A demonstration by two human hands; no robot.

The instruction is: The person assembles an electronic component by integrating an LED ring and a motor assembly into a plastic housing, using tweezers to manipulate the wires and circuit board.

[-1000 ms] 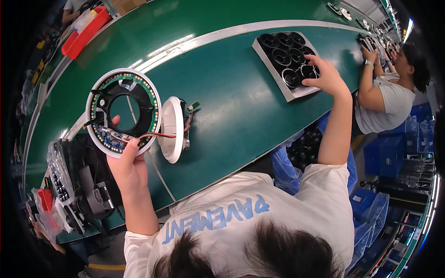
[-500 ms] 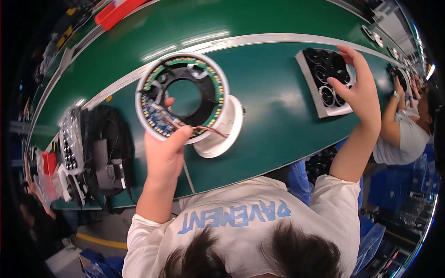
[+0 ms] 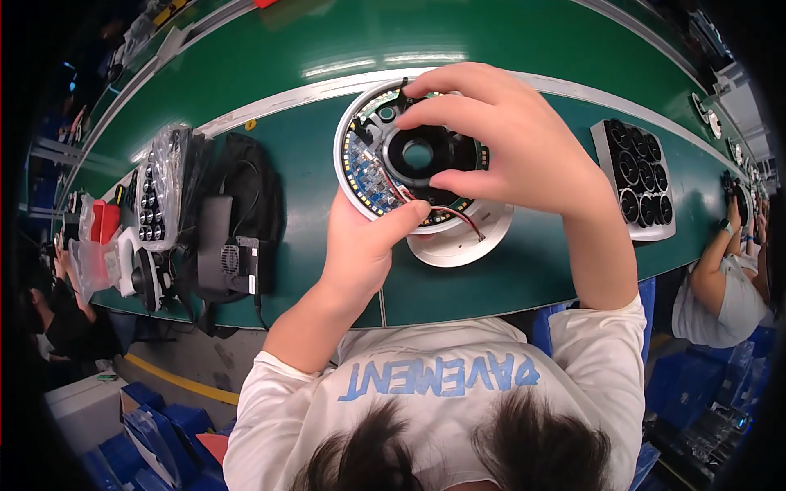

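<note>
My left hand (image 3: 360, 245) grips the lower left rim of a round white housing (image 3: 339, 155), thumb over its front edge. Inside are a ring of small yellowish LEDs and a blue circuit board (image 3: 372, 182). Red and black wires (image 3: 460, 214) run from it to a white dish-shaped base (image 3: 458, 250) beneath. My right hand (image 3: 524, 147) reaches across from the right, its fingers and thumb curved around a black ring-shaped part (image 3: 443, 154) in the housing's middle. Whether that part is fully seated cannot be made out.
A pale tray of black round parts (image 3: 643, 176) rests on the green table to the right. At left lie a black bag (image 3: 246, 180), a black power adapter (image 3: 219, 245) and plastic-wrapped parts (image 3: 160, 196). A co-worker (image 3: 716, 286) sits at the far right.
My right hand has come from the tray to the housing, with a black ring-shaped part now in the housing's middle. My left hand and the housing appear farther right in view.
</note>
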